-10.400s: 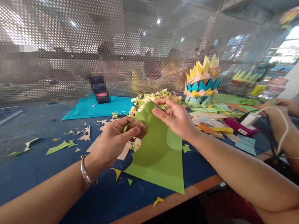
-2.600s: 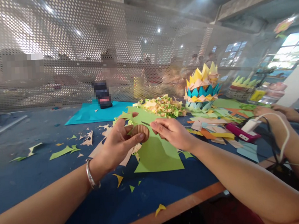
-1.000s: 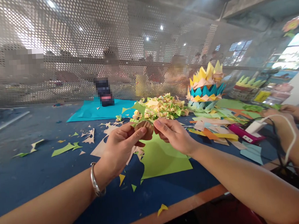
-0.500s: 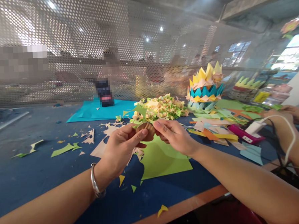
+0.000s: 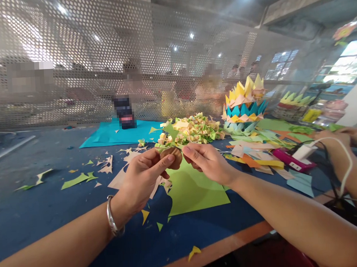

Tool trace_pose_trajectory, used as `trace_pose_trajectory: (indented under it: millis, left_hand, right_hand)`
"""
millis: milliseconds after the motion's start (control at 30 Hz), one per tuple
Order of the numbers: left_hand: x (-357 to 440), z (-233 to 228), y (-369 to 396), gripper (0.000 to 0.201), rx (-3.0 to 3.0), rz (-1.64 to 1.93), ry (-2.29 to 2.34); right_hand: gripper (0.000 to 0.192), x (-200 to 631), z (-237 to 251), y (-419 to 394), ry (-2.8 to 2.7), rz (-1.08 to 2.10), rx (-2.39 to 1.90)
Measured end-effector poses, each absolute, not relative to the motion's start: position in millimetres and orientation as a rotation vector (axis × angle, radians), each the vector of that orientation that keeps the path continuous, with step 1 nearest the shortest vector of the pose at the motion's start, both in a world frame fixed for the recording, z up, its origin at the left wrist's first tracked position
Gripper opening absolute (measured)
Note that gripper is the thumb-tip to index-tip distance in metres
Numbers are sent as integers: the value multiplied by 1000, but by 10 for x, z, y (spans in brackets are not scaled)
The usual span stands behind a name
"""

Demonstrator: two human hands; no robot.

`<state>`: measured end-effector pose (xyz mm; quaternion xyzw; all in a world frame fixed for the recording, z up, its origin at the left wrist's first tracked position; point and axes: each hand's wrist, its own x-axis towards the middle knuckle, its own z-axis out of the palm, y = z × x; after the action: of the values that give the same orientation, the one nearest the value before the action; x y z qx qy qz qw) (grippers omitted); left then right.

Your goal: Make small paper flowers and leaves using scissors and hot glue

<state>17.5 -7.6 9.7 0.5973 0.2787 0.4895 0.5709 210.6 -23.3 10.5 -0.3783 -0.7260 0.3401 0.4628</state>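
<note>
My left hand [image 5: 141,177] is shut on a small round wooden disc [image 5: 171,157], held above the blue table [image 5: 50,204]. A spiky green paper cut-out [image 5: 169,133] sits on top of the disc. My right hand [image 5: 208,163] pinches the cut-out's edge at the right side of the disc, thumb and fingers closed. Whether it also holds a thin tool is hidden. Below both hands a green paper sheet [image 5: 196,190] with a cut-away top lies flat on the table.
A pile of small folded paper flowers [image 5: 198,129] and a layered yellow-and-teal paper crown [image 5: 244,102] stand behind. Paper scraps [image 5: 76,179] litter the left. A teal sheet [image 5: 118,133], a pink device [image 5: 287,155] and another person's hands [image 5: 337,141] are nearby. Perforated screen [image 5: 102,53] at the back.
The green sheet, held up and worked on earlier, now lies on the table. The cut-out stays on the disc between both hands, raised slightly; over the last second almost nothing moved.
</note>
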Motion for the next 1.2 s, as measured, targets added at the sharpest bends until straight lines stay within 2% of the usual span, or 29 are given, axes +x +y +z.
trace_pose_trajectory:
  millis: [533,867,1067,1200]
  left_hand:
    - [126,82,-47,8,1465,1149,635]
    - [127,113,-53,16,1458,1124,659]
    - [101,83,3,12,1499,1082,666]
    - [88,98,17,18,1504,1063,622]
  right_hand:
    - [53,2120,150,-250,-1827,745,-955]
    - [55,2141,163,-241,-1881,670,-990]
    - [54,2168,151,-226,-1937,566,-1038]
    - [54,2186,136,-204,-1962,505,-1058]
